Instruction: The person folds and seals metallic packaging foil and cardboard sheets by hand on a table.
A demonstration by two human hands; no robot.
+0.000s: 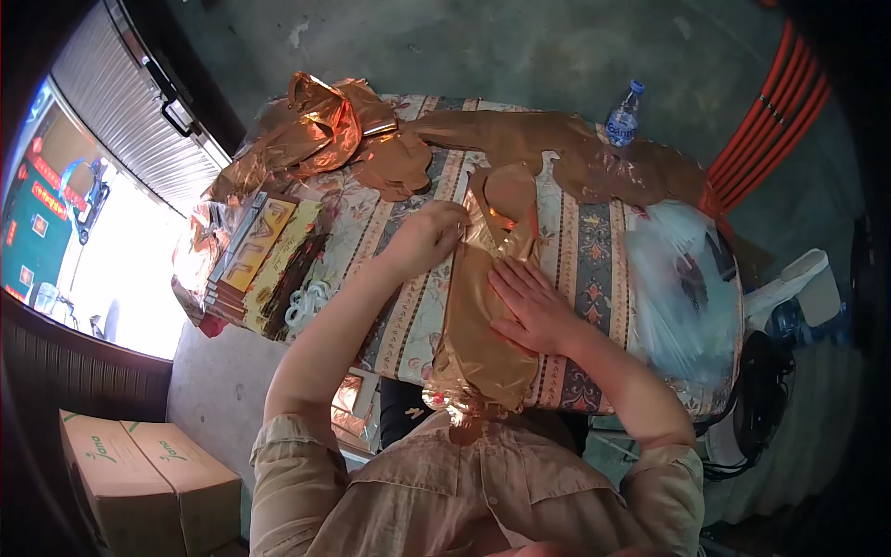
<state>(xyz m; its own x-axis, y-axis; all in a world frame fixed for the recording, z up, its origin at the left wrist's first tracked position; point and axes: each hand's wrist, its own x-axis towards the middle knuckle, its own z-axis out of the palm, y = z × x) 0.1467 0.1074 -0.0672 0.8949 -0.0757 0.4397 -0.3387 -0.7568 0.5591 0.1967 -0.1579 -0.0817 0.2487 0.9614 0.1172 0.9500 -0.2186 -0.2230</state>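
Observation:
A flat, copper-coloured foil balloon (483, 325) lies lengthwise in front of me, its near end crumpled and hanging over the table edge by my shirt. My left hand (427, 239) is closed, its fingers curled together at the balloon's upper left edge; the fingertips are partly hidden. Flat on the foil rests my right hand (536, 308), palm down with fingers outstretched. Beyond both hands, more flat foil balloons (501, 132) stretch across the far side of the table, and a crumpled shiny foil heap (325, 130) lies at the far left.
A patterned cloth (580, 371) covers the table. Printed packets (255, 255) and white plastic rings (308, 304) are at the left. A water bottle (625, 113) stands at the back right, with clear plastic bags (677, 288) nearer. A cardboard box (148, 473) sits on the floor.

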